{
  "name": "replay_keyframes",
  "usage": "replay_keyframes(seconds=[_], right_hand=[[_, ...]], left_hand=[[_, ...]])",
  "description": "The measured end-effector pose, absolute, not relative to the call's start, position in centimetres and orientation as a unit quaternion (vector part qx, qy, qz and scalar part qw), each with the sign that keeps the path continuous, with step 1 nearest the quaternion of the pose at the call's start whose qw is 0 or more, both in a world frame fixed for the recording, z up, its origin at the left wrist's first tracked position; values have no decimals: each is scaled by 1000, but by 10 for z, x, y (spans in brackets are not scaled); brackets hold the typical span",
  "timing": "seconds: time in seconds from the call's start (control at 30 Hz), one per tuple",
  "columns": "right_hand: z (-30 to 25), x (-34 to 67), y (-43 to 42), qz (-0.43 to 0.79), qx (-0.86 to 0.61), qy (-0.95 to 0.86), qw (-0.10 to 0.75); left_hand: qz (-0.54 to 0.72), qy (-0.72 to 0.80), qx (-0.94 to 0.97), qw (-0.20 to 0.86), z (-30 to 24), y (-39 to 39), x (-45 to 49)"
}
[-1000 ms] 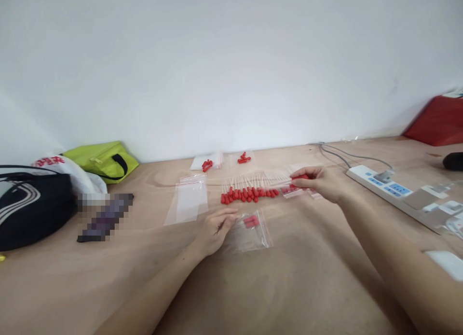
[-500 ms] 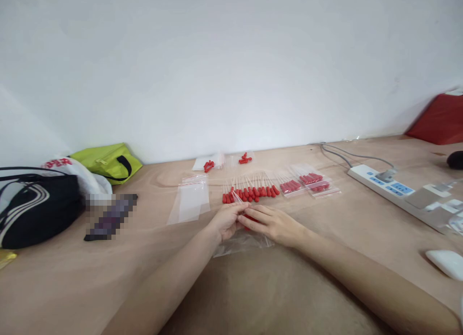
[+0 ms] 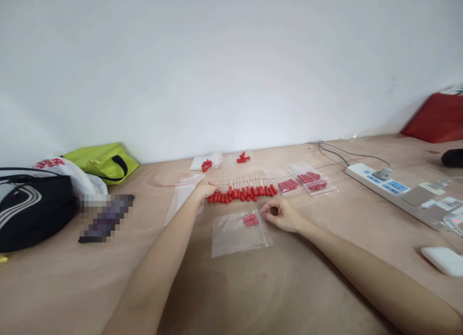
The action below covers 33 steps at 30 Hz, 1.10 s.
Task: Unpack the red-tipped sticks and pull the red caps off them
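My left hand (image 3: 205, 190) is at the left end of a row of red-tipped wooden sticks (image 3: 248, 192), its fingers closed over the pale shafts there. The red tips point toward me. In front of the row lies a clear zip bag (image 3: 231, 236), flat on the table, with a few red-tipped sticks (image 3: 250, 220) inside near its right, zip-lined end. My right hand (image 3: 282, 214) pinches the upper right corner of this bag between thumb and forefinger.
Filled zip bags (image 3: 313, 178) lie right of the row; flat bags (image 3: 177, 200) lie left. Red pieces (image 3: 206, 165) rest on bags near the wall. A power strip (image 3: 383, 180) and white case (image 3: 443, 260) are right; a black bag (image 3: 39, 209) and green pouch (image 3: 103, 161) left.
My hands have parted. The left moved up and left, and more red-tipped sticks now lie at the row's left end. The right shifted slightly right, uncovering the bag with sticks inside.
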State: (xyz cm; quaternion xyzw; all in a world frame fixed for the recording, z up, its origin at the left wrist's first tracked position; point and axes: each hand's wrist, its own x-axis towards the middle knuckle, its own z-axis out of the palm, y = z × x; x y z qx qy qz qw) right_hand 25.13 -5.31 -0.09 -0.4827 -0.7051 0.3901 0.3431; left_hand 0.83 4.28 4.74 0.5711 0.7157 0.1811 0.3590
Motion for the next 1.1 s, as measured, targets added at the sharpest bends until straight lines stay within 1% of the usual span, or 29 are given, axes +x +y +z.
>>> replay_keyframes(seconds=[0.1,0.2,0.37,0.53,0.63,0.77,0.8,0.87,0.93,1.0,1.1], right_hand=[[-2,249,-54,400,-484,-706,326],[-3,249,-54,406,-482,-702,331],[-4,250,-52,402,-476,-706,337],[-3,252,-51,412,-458,-717,326],[-1,253,-52,399,-460,-731,308],[-3,253,-53,388,-458,-745,290],[-5,252,-52,393,-457,-743,293],[-7,251,-52,399,-460,-735,299],[-8,251,-51,399,-465,-731,300],[-7,250,-51,396,-463,-735,299],[-3,250,-53,387,-444,-750,300]], left_hand=[[185,731,589,292,45,44,5],[171,738,605,244,47,41,-2],[142,747,621,188,49,30,-7],[112,761,626,132,55,24,-7],[101,751,641,119,59,18,-8],[141,714,682,77,56,-12,-2],[181,654,732,55,52,-23,1],[212,512,829,78,43,-47,5],[223,438,864,109,33,-67,9],[202,416,874,150,26,-80,11],[163,428,869,190,22,-85,13]])
